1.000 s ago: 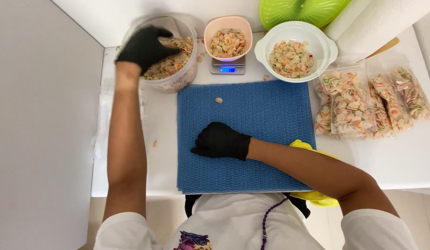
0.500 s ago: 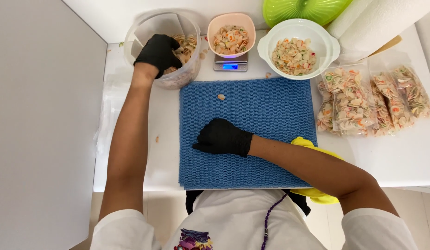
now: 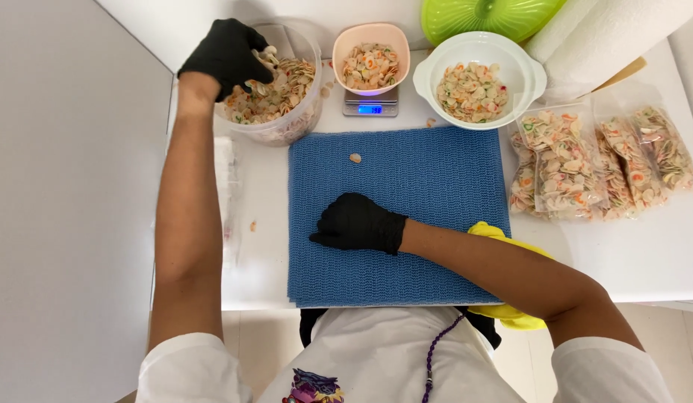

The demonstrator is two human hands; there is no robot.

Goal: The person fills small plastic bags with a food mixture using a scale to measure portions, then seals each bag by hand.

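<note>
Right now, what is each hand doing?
Left hand: closed on a scoop of pasta shells above the clear tub.
Right hand: holding nothing, loosely curled, resting on the blue mat.

Both hands wear matt black gloves, thin rubbery look: left hand, right hand. Clear plastic tub, slightly cloudy wall. Blue mat is a woven, ribbed mesh, rough and matt. Counter smooth white laminate, low sheen. Pink bowl smooth matt plastic. White bowl glossy plastic. Scale brushed silvery top. Green lid shiny plastic. Clear bags thin glossy film, crinkled. Paper roll soft matt white. Yellow cloth soft.
</note>
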